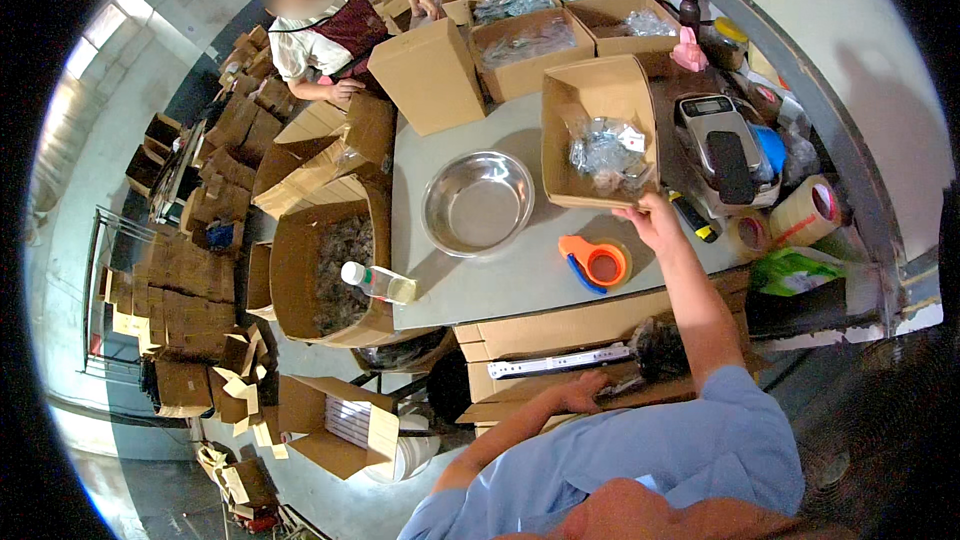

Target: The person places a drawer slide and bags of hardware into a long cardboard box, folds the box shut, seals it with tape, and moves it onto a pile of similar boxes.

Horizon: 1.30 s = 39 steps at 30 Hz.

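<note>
My right hand (650,223) reaches forward and pinches the near rim of an open cardboard box (556,130) on the grey table. Inside that box lie several small clear plastic bags (605,152) with a white tag among them. Lower down, my left hand (583,393) rests with fingers apart over the carton (490,340) in front of me, beside a white slide rail (560,362) and a dark plastic-wrapped bundle (662,348). Between the two hands sits an orange and blue tape dispenser (597,264). To its left stands a shiny metal bowl (478,203) with nothing in it.
A clear bottle (378,283) lies at the table's left edge, by a carton (325,335) of dark pieces. On the right are a scale (712,130), a yellow-black cutter (692,217) and tape rolls (806,210). A co-worker (335,25) handles a tall box (428,78) across the table.
</note>
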Motion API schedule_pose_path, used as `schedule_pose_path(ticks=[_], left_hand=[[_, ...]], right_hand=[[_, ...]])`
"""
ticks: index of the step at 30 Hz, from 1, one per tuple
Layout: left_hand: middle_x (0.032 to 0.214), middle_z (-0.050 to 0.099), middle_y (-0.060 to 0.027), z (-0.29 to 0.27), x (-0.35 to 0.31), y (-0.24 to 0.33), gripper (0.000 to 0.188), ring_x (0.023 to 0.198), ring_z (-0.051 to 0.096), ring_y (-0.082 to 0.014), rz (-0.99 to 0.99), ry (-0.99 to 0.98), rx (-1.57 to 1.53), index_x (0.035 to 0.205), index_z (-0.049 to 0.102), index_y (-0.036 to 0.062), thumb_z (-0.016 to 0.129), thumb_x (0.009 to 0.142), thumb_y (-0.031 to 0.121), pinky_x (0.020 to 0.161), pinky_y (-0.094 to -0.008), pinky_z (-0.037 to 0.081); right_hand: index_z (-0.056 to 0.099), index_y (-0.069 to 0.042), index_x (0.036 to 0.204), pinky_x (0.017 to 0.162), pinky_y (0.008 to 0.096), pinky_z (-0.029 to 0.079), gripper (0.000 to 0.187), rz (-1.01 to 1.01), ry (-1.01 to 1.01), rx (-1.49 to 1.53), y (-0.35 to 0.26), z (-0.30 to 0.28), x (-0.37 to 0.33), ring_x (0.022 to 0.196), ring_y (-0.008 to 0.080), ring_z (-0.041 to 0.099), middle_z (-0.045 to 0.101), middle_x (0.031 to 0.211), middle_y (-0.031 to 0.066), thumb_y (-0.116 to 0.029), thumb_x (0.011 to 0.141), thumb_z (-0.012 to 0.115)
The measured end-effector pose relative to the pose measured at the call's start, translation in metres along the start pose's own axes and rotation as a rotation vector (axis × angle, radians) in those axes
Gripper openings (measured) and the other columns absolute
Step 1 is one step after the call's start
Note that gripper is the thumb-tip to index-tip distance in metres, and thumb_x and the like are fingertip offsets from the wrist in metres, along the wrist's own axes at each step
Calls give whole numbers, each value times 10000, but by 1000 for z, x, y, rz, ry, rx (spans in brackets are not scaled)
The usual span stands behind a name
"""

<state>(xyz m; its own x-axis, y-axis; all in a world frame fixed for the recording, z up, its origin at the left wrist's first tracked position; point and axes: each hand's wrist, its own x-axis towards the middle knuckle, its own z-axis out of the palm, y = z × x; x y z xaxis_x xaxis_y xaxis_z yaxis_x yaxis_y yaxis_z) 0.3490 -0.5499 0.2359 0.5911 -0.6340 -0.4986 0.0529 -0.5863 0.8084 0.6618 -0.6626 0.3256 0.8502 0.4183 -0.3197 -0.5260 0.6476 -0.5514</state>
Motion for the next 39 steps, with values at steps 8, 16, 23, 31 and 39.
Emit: schedule_pose_path(ticks=[8, 16, 23, 31, 39], left_hand=[[1380, 309, -208, -10, -10, 27, 960, 1277, 293, -359, 233, 151, 31, 1389, 203, 50, 713, 606, 272, 1059, -422, 254], [1173, 494, -212, 28, -74, 65, 562, 1072, 492, -373, 92, 790, 302, 1175, 477, 20, 676, 729, 299, 915, -425, 419], [1380, 211, -115, 43, -94, 30, 763, 1220, 297, -287, 59, 1502, -1531, 1378, 143, 95, 603, 808, 309, 967, -456, 333], [1418, 168, -111, 52, -123, -14, 705, 1244, 278, -327, 25, 1088, -1264, 1349, 257, 161, 610, 781, 381, 987, -462, 322], [1462, 119, -107, 61, -99, -14, 653, 1270, 256, -374, -321, 967, 86, 1317, 387, 236, 617, 750, 463, 1010, -469, 308]], right_hand=[[212, -183, 1381, 560, 307, 535, 711, -276, -157, -441, -60, 27, -175, 828, 254, 630, 527, 1100, 108, -28, 731, 453], [194, -144, 1382, 462, 254, 490, 841, -118, -131, -681, -16, 14, -253, 698, 218, 610, 432, 1247, 128, -171, 622, 555], [252, -124, 1318, 891, 397, 433, 875, -522, -513, -1334, 39, -8, -263, 1122, 297, 438, 340, 1288, 139, -79, 549, 666], [366, -158, 1284, 804, 463, 492, 941, -452, -728, -1915, 63, -18, -304, 1052, 405, 500, 249, 1326, 182, -423, 489, 795], [334, -29, 1283, 971, 379, 350, 934, -934, -440, -1787, 31, 20, -303, 1160, 345, 419, 360, 1266, 206, -355, 543, 802]])
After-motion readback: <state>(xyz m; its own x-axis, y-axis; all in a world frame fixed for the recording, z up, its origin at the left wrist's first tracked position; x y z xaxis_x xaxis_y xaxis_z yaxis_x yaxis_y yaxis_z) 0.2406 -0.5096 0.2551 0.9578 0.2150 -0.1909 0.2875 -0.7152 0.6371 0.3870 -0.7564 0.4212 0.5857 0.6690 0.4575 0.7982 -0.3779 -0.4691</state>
